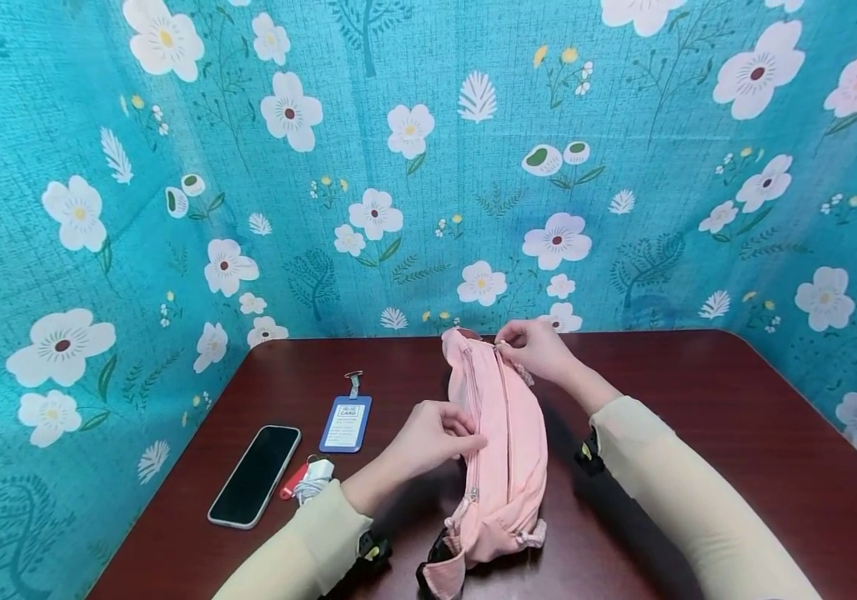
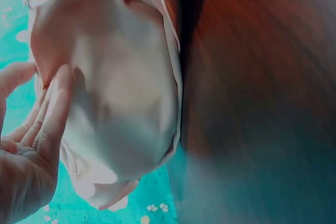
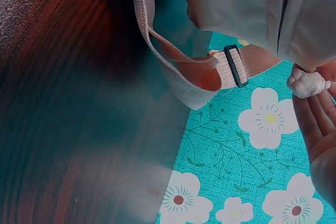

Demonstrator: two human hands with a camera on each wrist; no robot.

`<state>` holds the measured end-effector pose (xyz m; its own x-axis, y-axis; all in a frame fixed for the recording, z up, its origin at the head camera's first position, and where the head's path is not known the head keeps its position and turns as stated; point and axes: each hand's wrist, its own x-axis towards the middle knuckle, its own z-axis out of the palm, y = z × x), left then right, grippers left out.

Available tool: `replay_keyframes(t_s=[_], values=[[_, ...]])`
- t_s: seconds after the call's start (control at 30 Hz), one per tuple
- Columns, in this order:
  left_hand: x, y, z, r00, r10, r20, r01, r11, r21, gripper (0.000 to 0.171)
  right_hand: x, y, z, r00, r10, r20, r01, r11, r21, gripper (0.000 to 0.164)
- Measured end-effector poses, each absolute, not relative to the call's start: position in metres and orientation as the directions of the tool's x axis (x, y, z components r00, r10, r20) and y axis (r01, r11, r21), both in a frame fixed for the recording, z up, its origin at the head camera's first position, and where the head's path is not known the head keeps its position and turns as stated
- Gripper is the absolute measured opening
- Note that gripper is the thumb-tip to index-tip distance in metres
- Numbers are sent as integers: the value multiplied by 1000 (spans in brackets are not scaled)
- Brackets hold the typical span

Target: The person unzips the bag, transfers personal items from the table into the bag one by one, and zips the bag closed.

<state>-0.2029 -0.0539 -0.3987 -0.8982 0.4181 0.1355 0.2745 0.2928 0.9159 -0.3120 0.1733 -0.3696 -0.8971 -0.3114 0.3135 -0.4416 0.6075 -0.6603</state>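
A pink waist bag (image 1: 524,437) stands on the table, its length running away from me, with two long zippers along its top. My left hand (image 1: 428,435) pinches the bag's upper left side between thumb and fingers. In the left wrist view, the fingers (image 2: 58,98) lie along the fabric with the thumb opposite. At the bag's far end, my right hand (image 1: 539,350) pinches a zipper pull. The right wrist view shows its pale knotted cord (image 3: 305,83) at the fingertips, and a loose strap with a black buckle (image 3: 236,65) hanging nearby.
Left of the bag lie a phone (image 1: 256,475), a blue card holder (image 1: 346,423) with a clip, a white charger with cable (image 1: 316,477) and a red tag (image 1: 293,482). A floral cloth (image 1: 413,208) hangs behind and beside the dark table (image 1: 669,375).
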Motion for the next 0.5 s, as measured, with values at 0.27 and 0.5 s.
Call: replay_keyframes(t_s=[0.27, 0.5], values=[[-200, -52, -402, -908, 387, 159, 257, 216, 942, 11, -303, 179, -369, -888, -366, 280, -453, 582, -675, 21], [-199, -55, -404, -912, 377, 163, 262, 227, 938, 12, -276, 198, -372, -831, -386, 402, -553, 656, -514, 23]])
